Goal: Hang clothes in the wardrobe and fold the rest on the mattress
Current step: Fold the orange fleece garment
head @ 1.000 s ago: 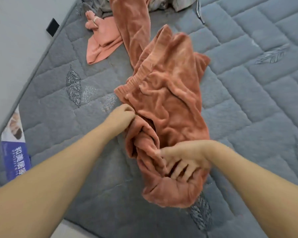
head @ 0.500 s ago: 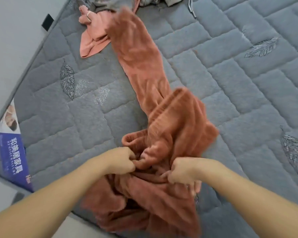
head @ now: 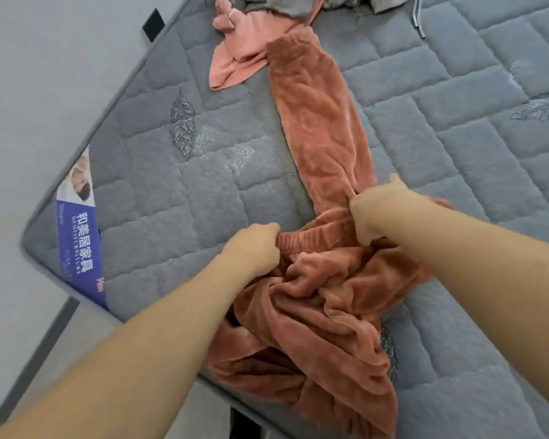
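Observation:
Rust-orange fleece trousers [head: 317, 128] lie on the grey quilted mattress [head: 457, 128]. One leg stretches away toward the far edge; the other part is bunched near the front edge and hangs over it. My left hand [head: 254, 248] grips the ribbed waistband at its left end. My right hand [head: 377, 210] grips the waistband at its right end, thumb up. The waistband is stretched between the two hands.
A lighter pink garment [head: 238, 55] lies crumpled at the far left of the mattress, with grey clothes [head: 282, 4] and a metal hanger hook [head: 417, 17] beyond. A blue label [head: 80, 248] marks the mattress corner. The floor is to the left.
The trousers were pulled toward me, so one leg now lies stretched out. My hands have moved apart along the waistband, the right one up and to the right.

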Demonstrator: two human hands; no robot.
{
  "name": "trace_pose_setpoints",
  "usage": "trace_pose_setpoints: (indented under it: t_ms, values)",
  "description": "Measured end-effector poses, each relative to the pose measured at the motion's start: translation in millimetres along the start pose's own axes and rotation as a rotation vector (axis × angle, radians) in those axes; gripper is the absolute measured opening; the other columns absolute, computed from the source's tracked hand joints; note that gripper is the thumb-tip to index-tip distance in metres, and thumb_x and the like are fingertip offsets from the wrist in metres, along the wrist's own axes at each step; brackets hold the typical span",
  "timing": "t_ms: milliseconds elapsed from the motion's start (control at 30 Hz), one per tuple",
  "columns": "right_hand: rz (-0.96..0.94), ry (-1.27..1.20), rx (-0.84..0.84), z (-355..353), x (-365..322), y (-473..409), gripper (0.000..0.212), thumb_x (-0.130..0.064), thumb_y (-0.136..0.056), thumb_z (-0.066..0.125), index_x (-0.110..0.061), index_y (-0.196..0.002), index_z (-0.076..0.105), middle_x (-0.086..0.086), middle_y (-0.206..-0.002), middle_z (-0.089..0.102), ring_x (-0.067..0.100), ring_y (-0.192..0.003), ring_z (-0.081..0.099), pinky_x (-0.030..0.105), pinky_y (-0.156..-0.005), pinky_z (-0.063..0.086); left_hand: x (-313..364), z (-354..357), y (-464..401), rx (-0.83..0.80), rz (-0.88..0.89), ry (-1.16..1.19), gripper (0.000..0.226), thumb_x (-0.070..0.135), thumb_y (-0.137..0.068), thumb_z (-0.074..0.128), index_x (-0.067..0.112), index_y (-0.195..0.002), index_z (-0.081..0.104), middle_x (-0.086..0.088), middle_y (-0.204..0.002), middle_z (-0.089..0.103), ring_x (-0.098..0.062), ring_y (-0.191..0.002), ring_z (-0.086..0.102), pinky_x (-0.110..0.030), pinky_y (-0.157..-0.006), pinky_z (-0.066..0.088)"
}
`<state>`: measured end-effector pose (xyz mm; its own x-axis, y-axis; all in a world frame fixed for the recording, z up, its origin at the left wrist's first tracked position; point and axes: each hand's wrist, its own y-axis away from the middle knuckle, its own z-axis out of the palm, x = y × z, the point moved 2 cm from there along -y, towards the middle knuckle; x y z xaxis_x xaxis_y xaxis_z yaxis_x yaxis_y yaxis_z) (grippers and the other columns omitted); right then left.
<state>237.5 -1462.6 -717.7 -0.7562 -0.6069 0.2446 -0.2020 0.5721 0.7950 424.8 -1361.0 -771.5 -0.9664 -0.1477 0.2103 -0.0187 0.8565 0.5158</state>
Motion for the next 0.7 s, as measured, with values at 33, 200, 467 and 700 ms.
trace_pose_setpoints:
  t_ms: [33,200,467,700]
  values:
    - [-0.028,0.070,-0.022,-4.7,-8.4,8.7,0.059,-0.028,-0.078,0.064,-0.020,-0.135,0.050,0.002,-0.133,0.056,0.030,-0.124,0.053,0.051,-0.105,0.029,-11.2,-9.3,7.5,0.042,-0.036,-0.040,0.007,0.014,-0.086,0.047,0.017,-0.090,0.043,-0.018,-0.109,0.062,-0.042,-0.099,0.059,-0.038,-0.072,0.039]
    - [-0.194,0.045,-0.016,-57.6,-59.9,70.8,0.041,-0.019,-0.080,0.066,-0.014,-0.120,0.063,0.008,-0.122,0.063,0.030,-0.107,0.062,0.038,-0.087,0.053,-75.2,-87.8,84.4,0.194,-0.219,-0.059,0.011,0.008,-0.085,0.045,0.018,-0.083,0.041,-0.019,-0.109,0.062,-0.039,-0.103,0.060,-0.041,-0.081,0.046]
    - [-0.451,0.157,0.429,-245.5,-132.5,345.2,0.054,-0.035,-0.078,0.076,-0.014,-0.125,0.063,0.009,-0.131,0.063,0.029,-0.111,0.063,0.040,-0.094,0.052,-106.4,-278.1,418.7,0.674,-0.805,-0.016,0.010,0.008,-0.079,0.045,0.012,-0.086,0.049,-0.017,-0.099,0.063,-0.039,-0.092,0.061,-0.041,-0.077,0.049]
    - [-0.612,0.243,0.810,-357.9,-147.2,676.7,0.052,-0.046,-0.075,0.078,-0.018,-0.117,0.066,0.006,-0.118,0.066,0.031,-0.100,0.064,0.042,-0.094,0.052,-44.7,-441.2,722.1,1.054,-1.160,-0.219,0.026,0.010,-0.084,0.047,0.002,-0.108,0.055,-0.022,-0.114,0.058,-0.044,-0.107,0.056,-0.046,-0.086,0.045]
